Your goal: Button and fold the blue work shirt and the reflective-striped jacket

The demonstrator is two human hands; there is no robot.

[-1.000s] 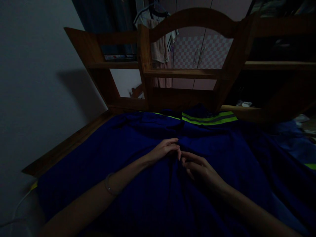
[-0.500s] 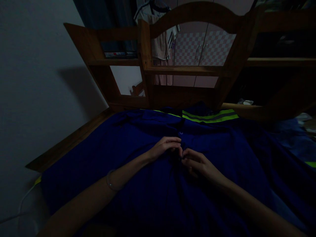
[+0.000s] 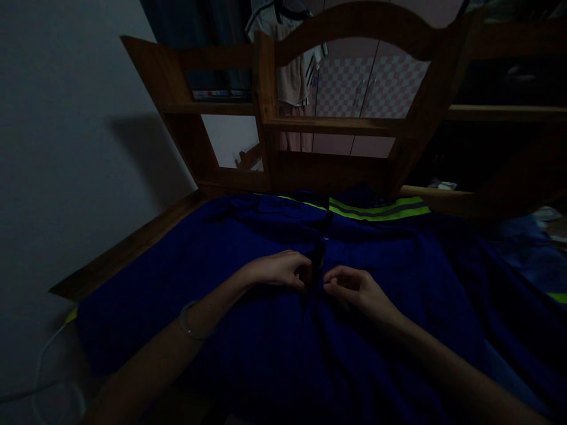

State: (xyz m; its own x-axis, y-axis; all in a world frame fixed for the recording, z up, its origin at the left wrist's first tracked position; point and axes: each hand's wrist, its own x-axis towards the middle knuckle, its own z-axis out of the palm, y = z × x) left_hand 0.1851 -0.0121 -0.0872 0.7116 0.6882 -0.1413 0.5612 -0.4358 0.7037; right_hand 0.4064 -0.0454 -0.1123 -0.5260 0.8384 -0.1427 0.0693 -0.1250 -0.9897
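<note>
A dark blue jacket (image 3: pixel 248 230) with yellow-green and grey reflective strips lies spread out before me, its front running between my hands. My left hand (image 3: pixel 281 270), with a bracelet on the wrist, has its fingers curled round the left front edge. On the other side, my right hand (image 3: pixel 354 289) pinches the right front edge between thumb and fingertips. The edges stand slightly apart in a dark gap, and a small button (image 3: pixel 326 238) shows above them. Dim light hides exactly what lies under the fingertips.
A wooden headboard with shelves (image 3: pixel 332 125) rises behind the jacket. At left is a pale wall (image 3: pixel 66 147), with a white cable (image 3: pixel 39 360) below it. Bluish cloth (image 3: pixel 518 248) lies at right. Clothes (image 3: pixel 292 82) hang beyond the headboard.
My left hand has moved left, away from my right hand, and the jacket's front edges have parted between them. My right hand stays almost in place.
</note>
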